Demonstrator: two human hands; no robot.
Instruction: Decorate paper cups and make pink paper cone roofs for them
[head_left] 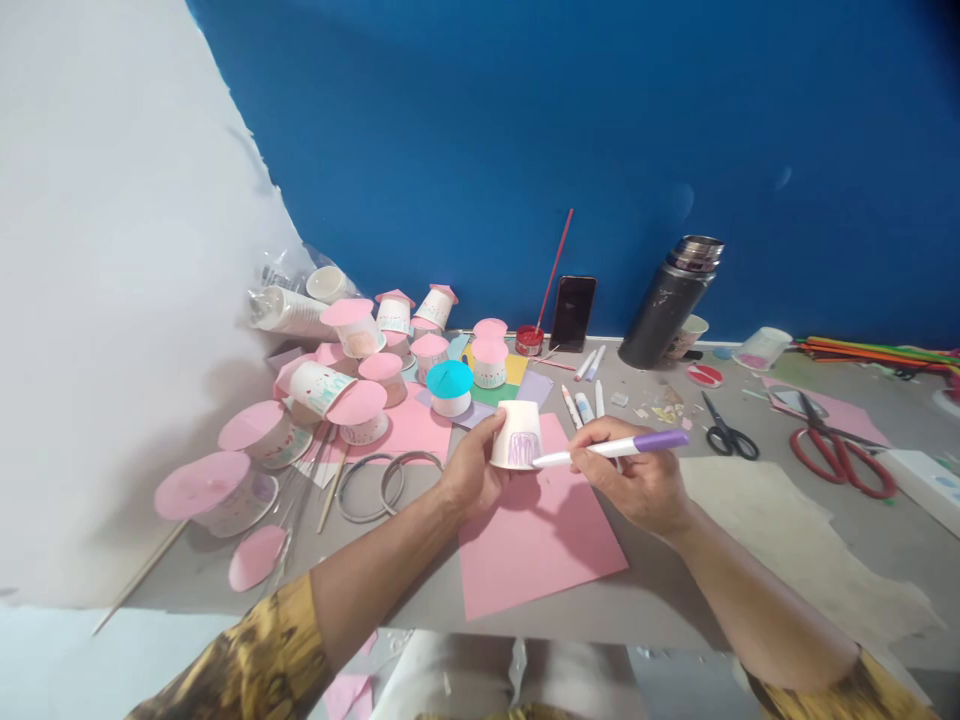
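Note:
My left hand (478, 467) grips a white paper cup (517, 420) turned upside down, thumb on its left side. Purple marker strokes form a patch on the cup's near face. A white marker with a purple end (622, 446) is pinched in my right hand (637, 485), its tip touching or almost touching the cup near the rim. Below both hands lies a sheet of pink paper (536, 560). Left of my hands stand several decorated cups with pink paper discs, and one with a blue disc (450, 379).
Two grey rings (364, 488) lie left of the pink sheet. Loose markers (583, 408), a phone (573, 313) and a dark flask (667, 310) are behind my hands. Black scissors (729, 432) and red-handled scissors (840, 455) lie at right. Stacked cups (289, 312) rest at the back left.

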